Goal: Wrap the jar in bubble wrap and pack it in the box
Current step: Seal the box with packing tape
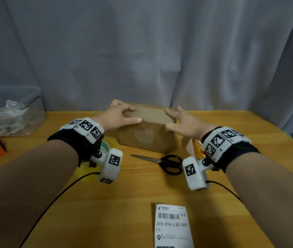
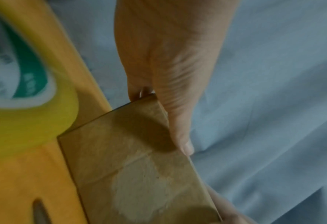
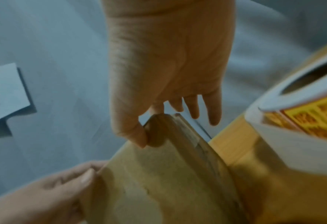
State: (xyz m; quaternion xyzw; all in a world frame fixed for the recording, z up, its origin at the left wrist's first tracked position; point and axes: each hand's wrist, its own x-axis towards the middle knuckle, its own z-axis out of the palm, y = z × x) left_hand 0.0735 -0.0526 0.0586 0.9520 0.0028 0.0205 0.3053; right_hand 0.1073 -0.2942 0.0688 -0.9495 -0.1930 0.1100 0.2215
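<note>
**Box held at both ends**

The left hand (image 1: 119,114) pinches the left top corner of the box (image 1: 147,135), thumb in front. The box sits mid-table, long axis left-right, equally near both hands. The right hand (image 1: 183,122) pinches the right corner. No jar visible.

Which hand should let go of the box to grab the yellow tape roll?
Probably the left hand: the yellow tape roll sits just under its wrist, left of the box. The right hand would have to cross over.
</note>
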